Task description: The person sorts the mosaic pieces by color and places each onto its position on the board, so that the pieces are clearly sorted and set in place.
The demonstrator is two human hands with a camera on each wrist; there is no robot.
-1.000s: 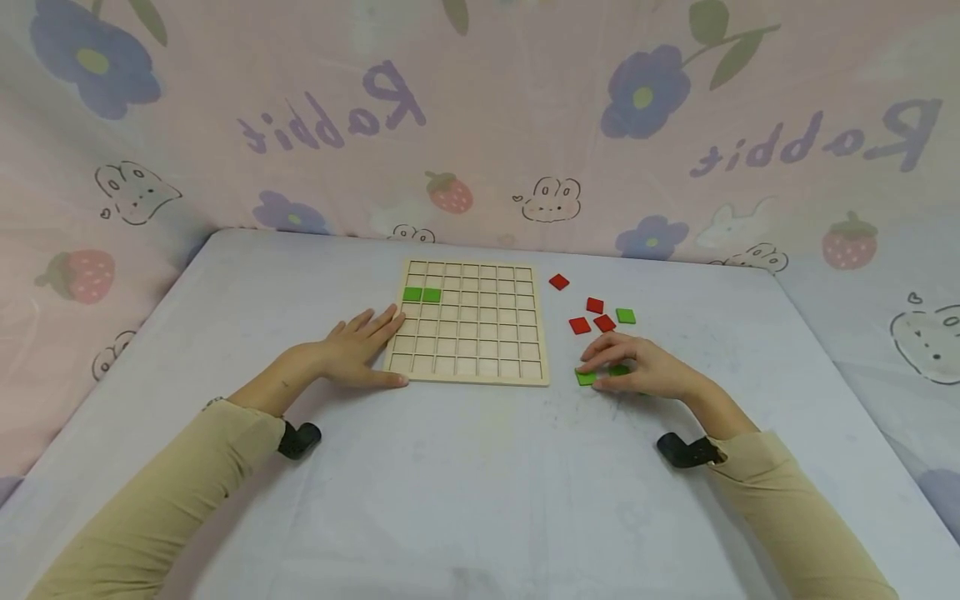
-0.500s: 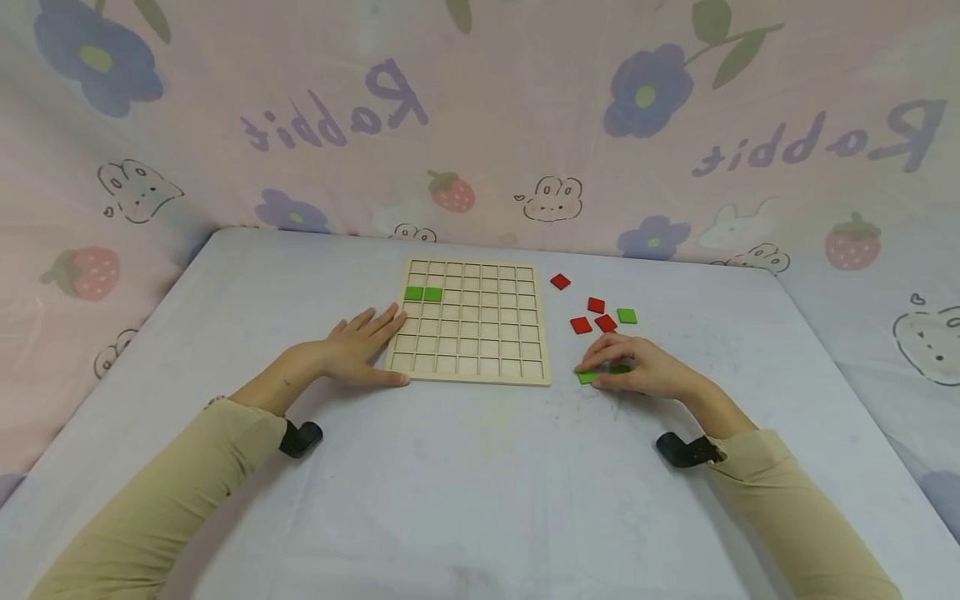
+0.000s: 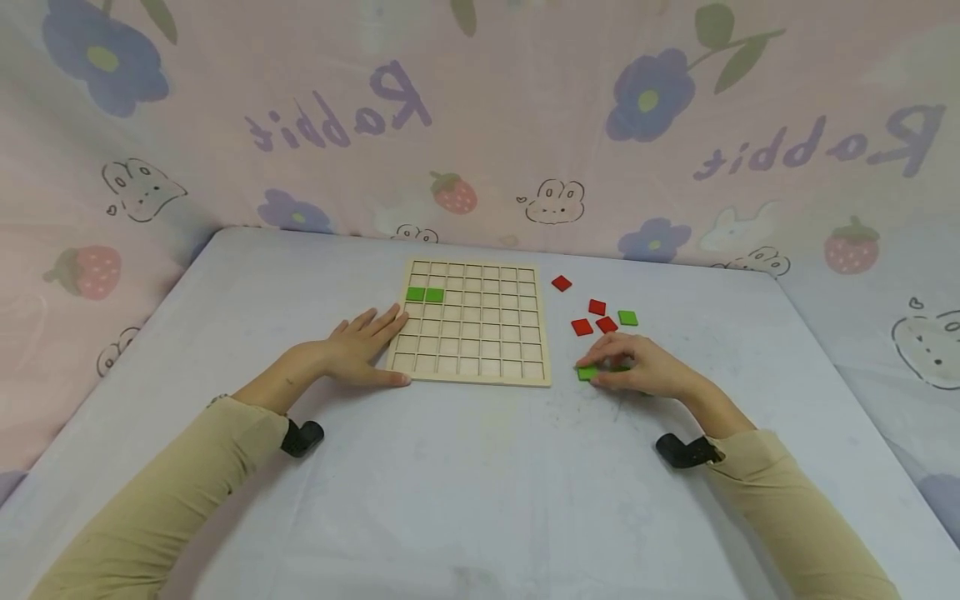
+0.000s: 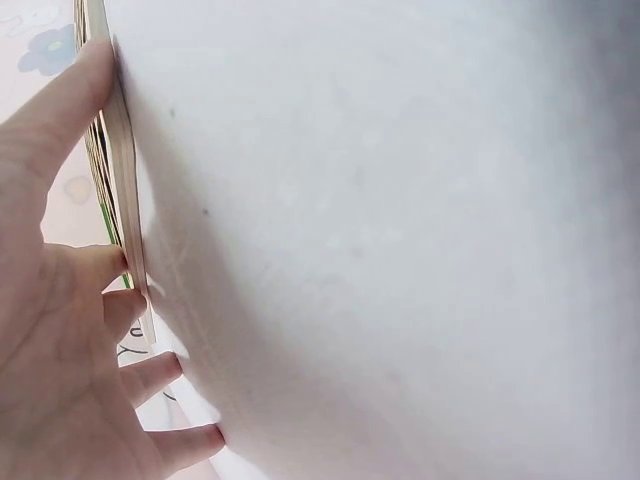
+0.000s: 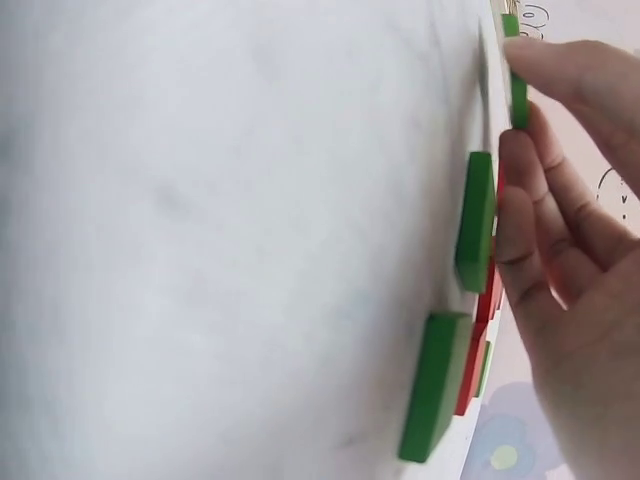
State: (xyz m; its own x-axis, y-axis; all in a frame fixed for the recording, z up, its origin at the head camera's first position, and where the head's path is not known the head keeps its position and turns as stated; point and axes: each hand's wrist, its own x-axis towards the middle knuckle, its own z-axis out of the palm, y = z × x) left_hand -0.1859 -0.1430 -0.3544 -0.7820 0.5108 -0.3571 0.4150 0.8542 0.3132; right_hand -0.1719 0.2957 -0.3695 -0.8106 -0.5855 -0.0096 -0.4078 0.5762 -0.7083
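At the left edge of a wooden grid board (image 3: 480, 331) rests my left hand (image 3: 356, 350), fingers spread, the thumb at the near corner. The left wrist view shows its thumb and fingers along the board's side (image 4: 122, 165). Two green square tiles (image 3: 434, 295) sit side by side in the board's left cells. Right of the board, my right hand (image 3: 639, 365) pinches a green tile (image 3: 587, 374) between thumb and fingers. In the right wrist view this pinched tile (image 5: 518, 100) appears just off the table. Another green tile (image 3: 621, 368) is partly hidden under that hand.
Several red tiles (image 3: 582, 327) lie beyond my right hand, near a loose green tile (image 3: 627, 317). One red tile (image 3: 562, 283) lies close to the board's far right corner. A patterned curtain (image 3: 480, 125) hangs behind the white table (image 3: 480, 483).
The green tile at my right fingertips has come up slightly from the table and changed its tilt. My left hand has stayed on the board's edge.
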